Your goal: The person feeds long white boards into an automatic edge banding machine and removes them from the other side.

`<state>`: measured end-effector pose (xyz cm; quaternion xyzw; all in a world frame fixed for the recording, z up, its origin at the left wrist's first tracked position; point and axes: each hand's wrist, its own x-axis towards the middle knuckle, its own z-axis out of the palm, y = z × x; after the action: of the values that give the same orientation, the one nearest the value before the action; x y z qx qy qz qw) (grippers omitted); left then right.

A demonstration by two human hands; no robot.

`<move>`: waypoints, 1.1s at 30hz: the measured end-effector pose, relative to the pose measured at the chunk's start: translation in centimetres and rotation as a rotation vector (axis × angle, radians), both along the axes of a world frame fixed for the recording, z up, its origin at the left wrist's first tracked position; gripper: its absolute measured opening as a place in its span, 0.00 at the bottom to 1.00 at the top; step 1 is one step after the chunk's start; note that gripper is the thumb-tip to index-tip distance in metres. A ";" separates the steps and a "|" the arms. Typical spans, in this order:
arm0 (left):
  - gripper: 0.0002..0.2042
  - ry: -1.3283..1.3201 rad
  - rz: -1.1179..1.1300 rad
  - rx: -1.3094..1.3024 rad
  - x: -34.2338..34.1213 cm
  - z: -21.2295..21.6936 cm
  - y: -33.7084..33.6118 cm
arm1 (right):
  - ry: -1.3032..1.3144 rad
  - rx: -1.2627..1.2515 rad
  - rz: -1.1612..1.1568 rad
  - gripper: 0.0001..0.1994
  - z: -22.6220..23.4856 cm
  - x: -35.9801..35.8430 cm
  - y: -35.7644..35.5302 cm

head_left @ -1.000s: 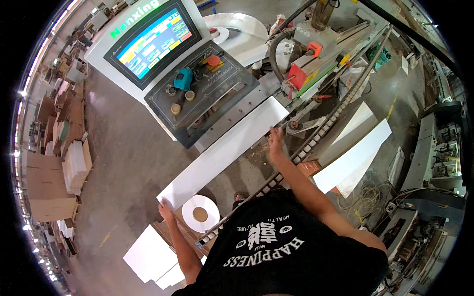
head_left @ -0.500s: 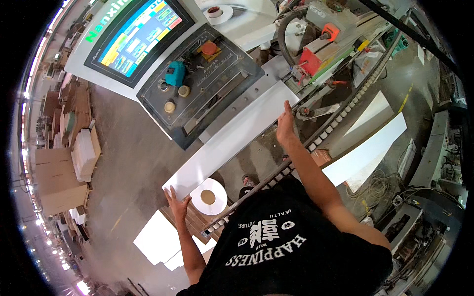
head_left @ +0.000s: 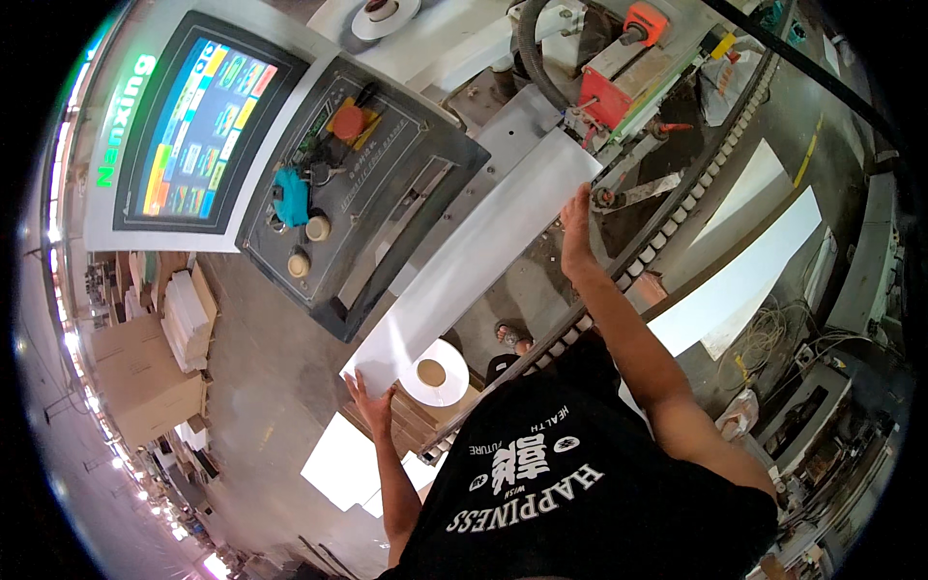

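A long white board (head_left: 474, 261) slants along the near side of a machine's control panel (head_left: 358, 184). At the board's lower left end is my left hand (head_left: 375, 404), its fingers spread and touching the end and corner. Farther up, my right hand (head_left: 577, 232) rests against the board's near long edge, close to its far end. The right fingers are stretched out and mostly upright; their undersides are hidden. Just right of my left hand lies a white roll (head_left: 440, 375) with a brown core. The board's far end meets the machine beside a red block (head_left: 604, 97).
A lit touchscreen (head_left: 208, 130) and a teal device (head_left: 289, 196) are on the console. A roller track (head_left: 667, 232) runs diagonally past my right arm. White panels (head_left: 744, 280) lie beyond it. Stacked cardboard and boards (head_left: 150, 372) stand at the left. Loose cables (head_left: 764, 338) lie at right.
The view has turned and shifted, so the console appears farther left and lower. Both hands are still at the board; my right fingers now sit closer to its far end.
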<state>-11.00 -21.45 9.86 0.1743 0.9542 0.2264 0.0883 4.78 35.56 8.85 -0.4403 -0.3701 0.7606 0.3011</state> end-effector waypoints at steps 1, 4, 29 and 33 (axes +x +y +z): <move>0.56 0.004 -0.005 -0.002 0.2 -0.2 0.4 | -0.004 -0.039 0.001 0.58 0.5 0.0 0.4; 0.55 -0.010 0.023 0.027 1.0 -0.9 2.6 | -0.020 -0.125 -0.016 0.58 4.1 0.3 2.5; 0.40 0.348 -0.341 -0.098 5.9 -2.2 22.0 | -0.725 1.116 0.347 0.21 -1.7 13.1 11.5; 0.29 0.367 -0.627 -0.149 5.4 -1.3 22.1 | -0.730 1.189 0.318 0.23 -4.8 15.8 6.5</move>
<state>-5.61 0.60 8.60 0.4892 0.8682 0.0832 -0.0067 20.57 42.09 4.02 -0.3688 -0.8588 0.2692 0.2323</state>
